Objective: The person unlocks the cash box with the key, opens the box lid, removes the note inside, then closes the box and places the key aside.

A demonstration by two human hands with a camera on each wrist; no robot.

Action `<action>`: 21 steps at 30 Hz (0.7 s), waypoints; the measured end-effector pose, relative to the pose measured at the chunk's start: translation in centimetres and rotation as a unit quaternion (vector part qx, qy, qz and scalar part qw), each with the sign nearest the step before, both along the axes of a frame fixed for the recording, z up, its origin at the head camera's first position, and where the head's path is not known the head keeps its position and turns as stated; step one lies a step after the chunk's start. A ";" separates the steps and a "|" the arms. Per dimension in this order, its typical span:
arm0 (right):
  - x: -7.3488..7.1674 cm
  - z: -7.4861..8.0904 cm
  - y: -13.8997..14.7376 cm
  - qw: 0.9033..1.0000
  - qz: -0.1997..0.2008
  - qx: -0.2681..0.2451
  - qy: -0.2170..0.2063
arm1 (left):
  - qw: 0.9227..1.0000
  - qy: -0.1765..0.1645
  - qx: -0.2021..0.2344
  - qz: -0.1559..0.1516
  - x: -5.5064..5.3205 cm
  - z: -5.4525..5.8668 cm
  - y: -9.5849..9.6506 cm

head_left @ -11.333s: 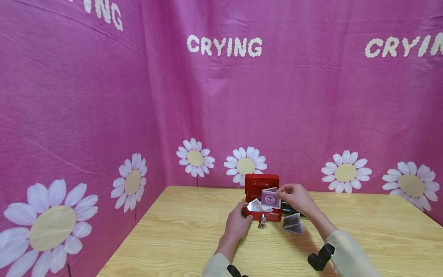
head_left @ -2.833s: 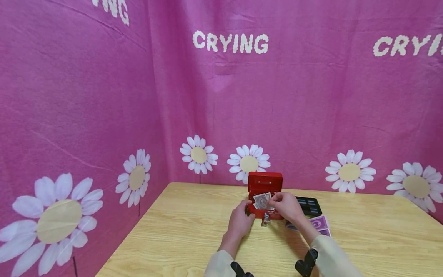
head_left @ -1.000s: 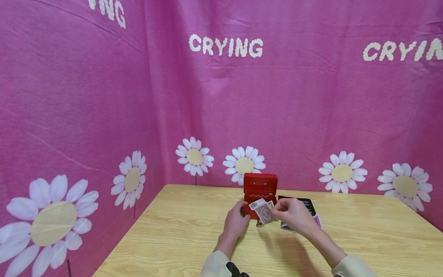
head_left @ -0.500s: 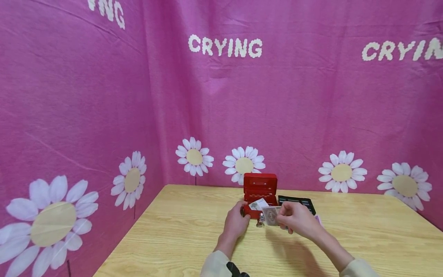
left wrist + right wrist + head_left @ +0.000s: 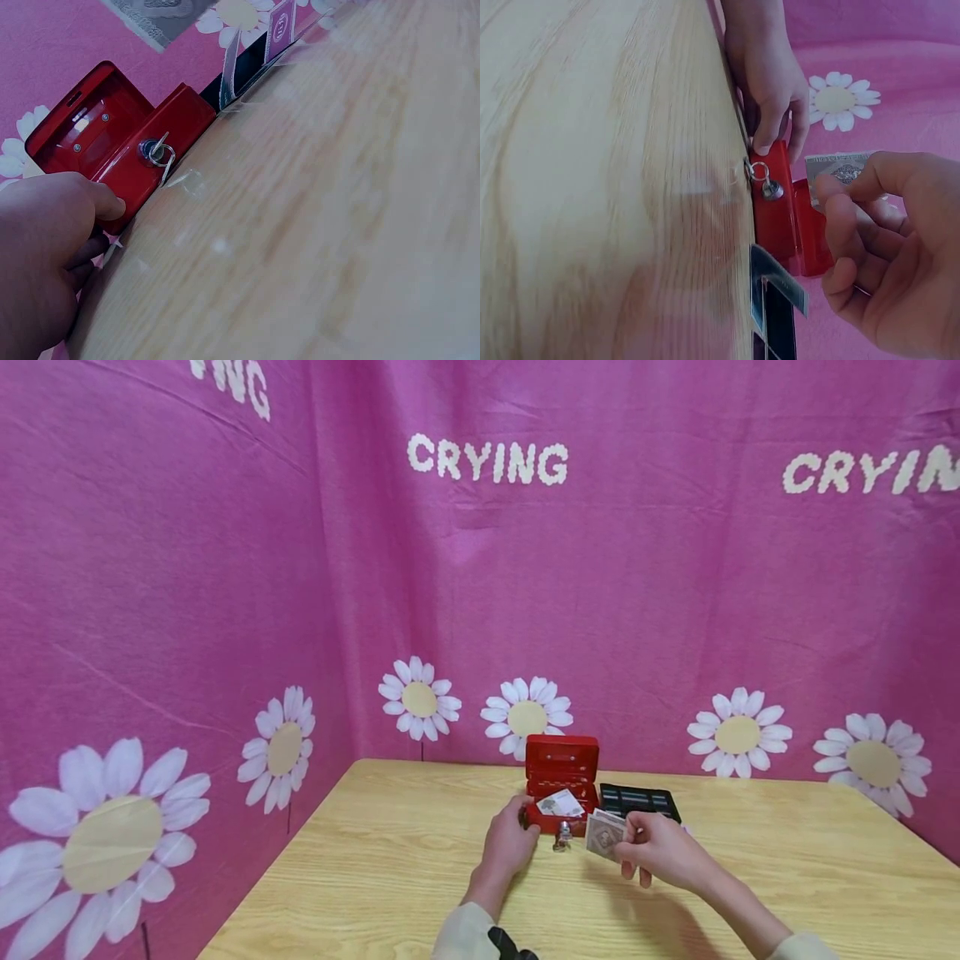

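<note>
A small red cash box (image 5: pixel 562 753) stands on the table with its lid raised. My left hand (image 5: pixel 510 839) grips its left front corner; in the left wrist view the thumb presses the front wall. Keys on a ring (image 5: pixel 159 154) hang from the front lock. Between thumb and fingers, my right hand (image 5: pixel 663 852) pinches a folded greyish-brown banknote (image 5: pixel 602 837), held up in front and to the right of the box. Another pale banknote (image 5: pixel 562 803) lies inside the box.
A black compartment tray (image 5: pixel 641 802) sits right of the cash box. Folded purple banknotes (image 5: pixel 281 31) stand beside it, mostly hidden behind my right hand in the head view. A pink daisy-print cloth (image 5: pixel 630 610) hangs behind the wooden table (image 5: pixel 405 860).
Earlier my right hand held a purple banknote over the box. Since then it has lifted the greyish-brown banknote out and carried it rightward. My left hand stays on the box.
</note>
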State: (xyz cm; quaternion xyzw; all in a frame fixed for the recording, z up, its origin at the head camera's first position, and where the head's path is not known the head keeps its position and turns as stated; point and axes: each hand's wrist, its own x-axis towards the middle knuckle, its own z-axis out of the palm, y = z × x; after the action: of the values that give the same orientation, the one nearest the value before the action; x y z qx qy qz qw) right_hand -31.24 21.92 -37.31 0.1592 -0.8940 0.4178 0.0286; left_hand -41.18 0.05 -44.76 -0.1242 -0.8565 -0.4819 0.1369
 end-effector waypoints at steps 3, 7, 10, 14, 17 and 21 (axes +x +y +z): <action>0.0 -0.3 0.6 1.000 0.006 0.006 -0.008 | 1.000 0.003 -0.001 0.000 0.0 0.0 0.1; 0.0 -0.7 1.0 1.000 0.010 0.016 -0.013 | 1.000 0.008 0.001 0.000 0.0 0.1 0.1; 0.0 -0.9 1.1 1.000 0.015 0.019 -0.009 | 1.000 0.006 0.003 -0.001 0.0 0.1 0.0; 0.2 -1.1 1.2 0.999 0.024 0.022 -0.001 | 1.000 0.001 0.002 -0.004 0.0 0.1 0.0; 0.2 -1.1 1.2 0.999 0.026 0.027 0.002 | 1.000 0.003 0.002 -0.004 0.1 0.1 0.0; 0.3 -1.4 1.5 0.999 0.024 0.044 -0.004 | 1.000 0.007 0.001 -0.004 0.2 0.2 0.0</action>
State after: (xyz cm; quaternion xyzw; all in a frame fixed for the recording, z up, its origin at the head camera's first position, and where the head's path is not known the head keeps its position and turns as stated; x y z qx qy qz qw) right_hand -30.91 23.37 -38.69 0.1803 -0.9073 0.3798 0.0075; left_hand -40.98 0.08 -44.59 -0.1308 -0.8544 -0.4826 0.1415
